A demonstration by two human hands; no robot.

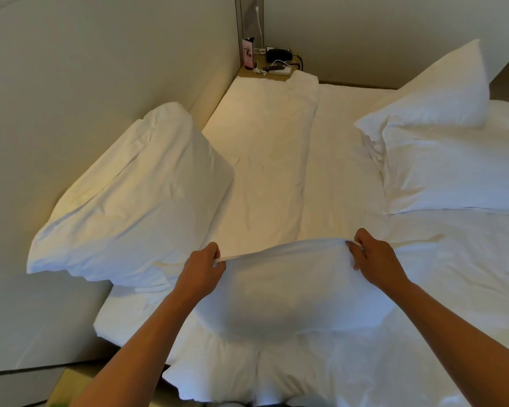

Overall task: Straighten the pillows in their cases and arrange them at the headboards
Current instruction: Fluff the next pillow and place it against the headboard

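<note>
A white pillow (288, 292) in its case sits at the near edge of the bed (276, 148), its top hem stretched taut between two bare hands. The left hand (202, 271) is closed in a pinch on the hem's left corner; the right hand (375, 259) is closed the same way on the right corner, fingers (356, 254) curled over the fabric. The pillow bulges toward the camera, its lower part resting on rumpled white bedding (306, 374) that spills over the near edge.

Beyond the hem lies a broad strip of open sheet running toward the far corner, with a folded length of white cloth (276, 136) laid along it. A second pillow (135, 198) leans against the padded headboard (86, 83) on the left, its near corner overhanging the mattress edge. On the right, two more pillows (441, 136) are stacked (the upper one tipped up on a corner), well apart from the held one.

At the far corner, a small counter (249, 73) carries a dark device (278, 54), a pink card (249, 52) and white cables.
</note>
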